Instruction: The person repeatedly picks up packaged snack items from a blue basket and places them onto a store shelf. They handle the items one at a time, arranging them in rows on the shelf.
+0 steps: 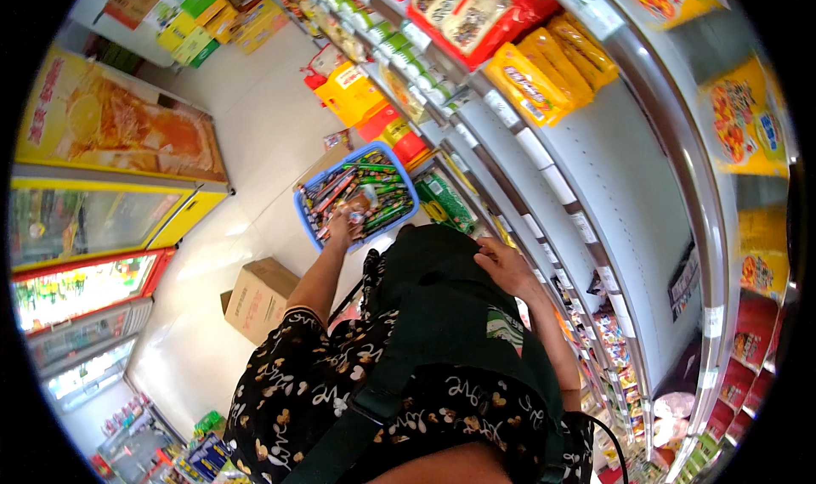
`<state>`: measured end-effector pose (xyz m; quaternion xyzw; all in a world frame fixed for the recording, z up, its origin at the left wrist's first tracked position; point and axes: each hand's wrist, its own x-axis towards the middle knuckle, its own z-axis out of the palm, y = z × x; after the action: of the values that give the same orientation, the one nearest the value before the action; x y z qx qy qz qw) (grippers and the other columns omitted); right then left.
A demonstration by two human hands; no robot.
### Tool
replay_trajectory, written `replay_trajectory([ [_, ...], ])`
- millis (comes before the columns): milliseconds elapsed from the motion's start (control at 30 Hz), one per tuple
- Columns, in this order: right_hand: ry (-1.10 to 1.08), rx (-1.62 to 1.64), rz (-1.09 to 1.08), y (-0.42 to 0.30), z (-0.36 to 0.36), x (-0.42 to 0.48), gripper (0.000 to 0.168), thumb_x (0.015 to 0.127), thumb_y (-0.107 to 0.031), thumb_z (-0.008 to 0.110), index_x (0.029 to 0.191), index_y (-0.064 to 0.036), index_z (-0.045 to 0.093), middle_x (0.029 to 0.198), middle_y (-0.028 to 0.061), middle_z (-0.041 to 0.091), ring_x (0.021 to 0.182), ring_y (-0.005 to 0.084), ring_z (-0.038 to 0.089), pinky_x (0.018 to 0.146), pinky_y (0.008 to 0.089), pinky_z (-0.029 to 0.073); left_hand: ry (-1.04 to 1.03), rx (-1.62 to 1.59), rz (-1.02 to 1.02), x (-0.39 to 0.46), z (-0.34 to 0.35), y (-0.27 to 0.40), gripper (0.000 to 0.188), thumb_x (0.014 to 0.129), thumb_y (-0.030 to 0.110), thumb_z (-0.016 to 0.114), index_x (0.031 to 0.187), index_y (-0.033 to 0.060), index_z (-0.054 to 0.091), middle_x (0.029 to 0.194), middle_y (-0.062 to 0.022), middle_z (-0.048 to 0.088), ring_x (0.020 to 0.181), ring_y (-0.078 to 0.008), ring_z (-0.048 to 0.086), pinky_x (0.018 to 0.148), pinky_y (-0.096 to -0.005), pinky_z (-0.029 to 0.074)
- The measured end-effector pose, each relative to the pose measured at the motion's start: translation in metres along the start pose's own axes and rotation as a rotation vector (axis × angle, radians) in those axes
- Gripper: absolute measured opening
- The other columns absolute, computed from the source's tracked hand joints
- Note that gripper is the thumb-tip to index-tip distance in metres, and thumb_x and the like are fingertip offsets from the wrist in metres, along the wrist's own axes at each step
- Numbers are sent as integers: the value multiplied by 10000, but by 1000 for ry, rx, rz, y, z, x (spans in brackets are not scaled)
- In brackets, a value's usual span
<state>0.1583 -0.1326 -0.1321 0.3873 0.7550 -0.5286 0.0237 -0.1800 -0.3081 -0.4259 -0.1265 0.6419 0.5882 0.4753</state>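
Note:
A blue plastic basket (pixel 413 191) full of narrow packaged snacks in green, black and red wrappers stands on the floor before me. My left hand (pixel 341 224) reaches over its near left side, at a brown and clear snack packet (pixel 362 202) that lies over the other packs; whether the fingers grip it is blurred. My right hand (pixel 503 266) is beside my dark apron (pixel 433 273), near my knee and the shelf edge, its fingers bent and partly spread, with nothing visible in it.
Shelves with price labels (pixel 535 149) run along the right, holding yellow snack packs (pixel 532 79). A cardboard box (pixel 261 299) stands on the floor at left. Coolers (pixel 185 213) line the far left. A green package (pixel 446 200) lies beside the basket. Stacked cartons (pixel 255 25) stand farther off.

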Motion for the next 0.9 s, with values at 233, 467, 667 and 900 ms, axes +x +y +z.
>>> replay_trajectory([
  [233,363,-250,-385,-83,-64,-47,330,802,-111,629,1106,-4,559,1078,209,576,971,317,570,812,386,468,-77,350,-56,-64,114,49,463,843,276,599,1233,121,404,1041,-93,522,789,-214,546,667,-384,478],
  [467,1109,-1100,-425,3,-276,2,275,865,-230,551,1039,-22,595,1003,202,610,880,368,592,773,405,467,-917,493,1071,-249,279,128,187,833,63,574,1018,34,565,775,-75,561,618,-159,539,550,-290,438],
  [667,1105,-1220,-312,94,-386,75,353,828,-274,565,1075,-22,567,1027,223,582,895,378,563,785,430,436,-1099,441,1456,-305,325,134,132,802,74,581,925,26,580,781,-121,583,729,-291,576,649,-370,471],
  [900,781,-1034,114,40,-346,58,339,826,-229,544,1036,37,541,977,251,569,910,401,544,825,442,412,-1200,481,1391,-316,320,123,94,810,98,579,866,23,576,750,-115,577,712,-292,571,647,-382,466],
])
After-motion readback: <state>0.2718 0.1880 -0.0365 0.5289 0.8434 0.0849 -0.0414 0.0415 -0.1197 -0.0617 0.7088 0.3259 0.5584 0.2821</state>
